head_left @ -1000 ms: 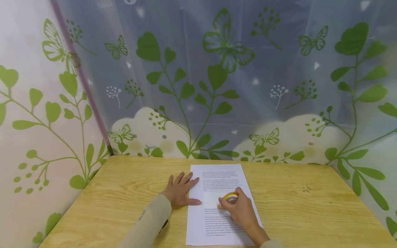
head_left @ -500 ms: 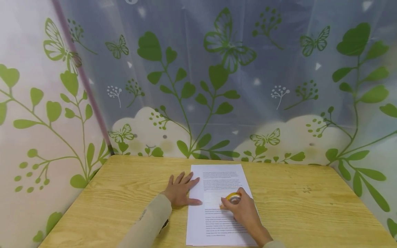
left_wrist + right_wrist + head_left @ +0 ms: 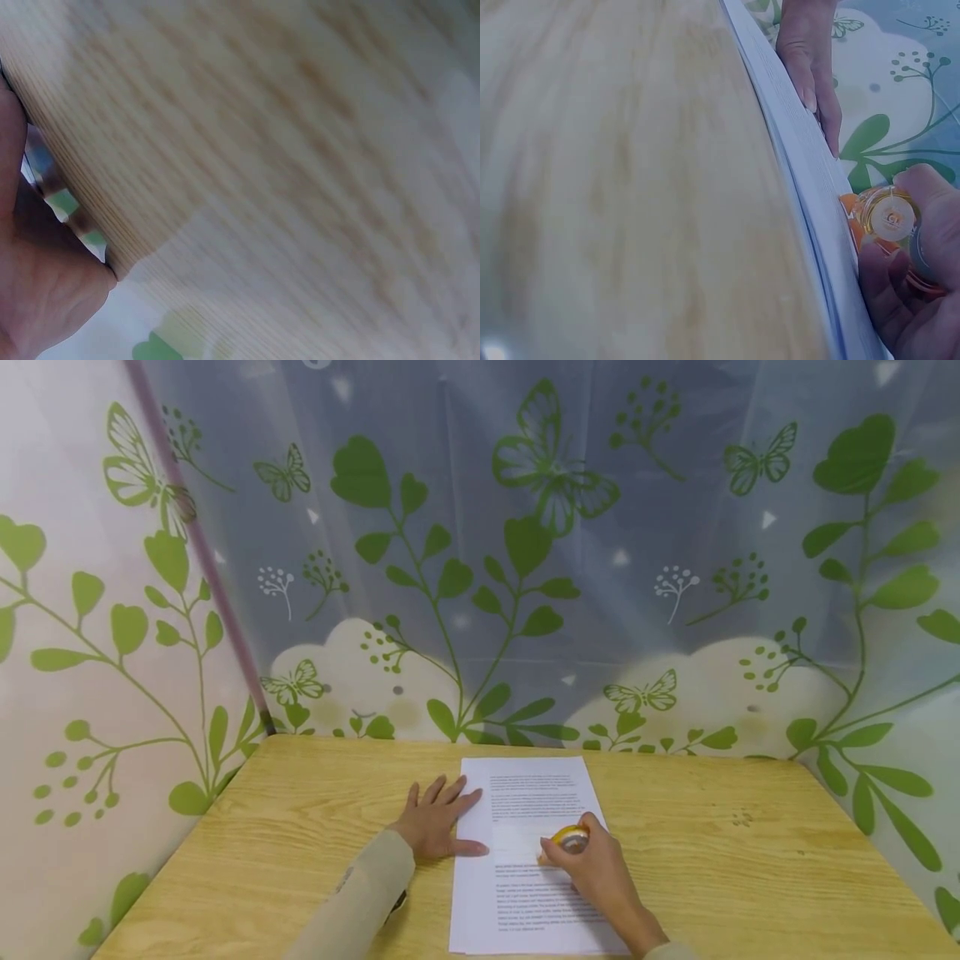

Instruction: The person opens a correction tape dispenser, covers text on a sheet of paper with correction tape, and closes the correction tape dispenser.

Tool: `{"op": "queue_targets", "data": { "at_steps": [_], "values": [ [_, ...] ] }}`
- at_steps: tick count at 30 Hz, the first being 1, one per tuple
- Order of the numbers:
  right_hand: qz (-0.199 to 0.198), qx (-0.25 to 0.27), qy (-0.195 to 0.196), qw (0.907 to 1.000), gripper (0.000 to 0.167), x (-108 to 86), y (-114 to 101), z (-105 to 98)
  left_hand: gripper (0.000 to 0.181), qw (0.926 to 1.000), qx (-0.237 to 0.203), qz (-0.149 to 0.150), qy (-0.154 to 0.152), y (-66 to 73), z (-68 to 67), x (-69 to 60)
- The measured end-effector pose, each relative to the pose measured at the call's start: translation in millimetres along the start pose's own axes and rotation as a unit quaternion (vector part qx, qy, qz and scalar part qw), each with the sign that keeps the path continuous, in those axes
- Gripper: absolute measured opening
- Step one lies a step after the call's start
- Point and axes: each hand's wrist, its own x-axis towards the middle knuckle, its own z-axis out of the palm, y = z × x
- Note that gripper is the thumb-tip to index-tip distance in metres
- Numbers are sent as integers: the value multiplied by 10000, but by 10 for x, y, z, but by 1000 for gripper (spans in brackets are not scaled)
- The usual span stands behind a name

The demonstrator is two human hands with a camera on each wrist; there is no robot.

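An orange tape dispenser (image 3: 572, 840) meets the printed paper stack (image 3: 474, 906), toward three o'clock from the page's middle. The right hand (image 3: 602, 870) pinches it from about four o'clock. Apart, toward nine o'clock, the left hand (image 3: 435, 827) spreads its fingers across the paper's edge and wooden table (image 3: 720, 860).

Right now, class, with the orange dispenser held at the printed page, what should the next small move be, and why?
Probably slide the orange dispenser slightly right along the printed page: the right grip holds it partway across the gap between two text blocks, while the left grip, spread over the page's left edge, seems to steady it.
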Motion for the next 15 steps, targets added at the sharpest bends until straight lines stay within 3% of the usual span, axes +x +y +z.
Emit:
{"op": "queue_targets", "data": {
  "at_steps": [15],
  "values": [
    [111,-231,9,9997,44,54,54,-108,94,10000,17,4,41,-11,9,10]
  ]
}}
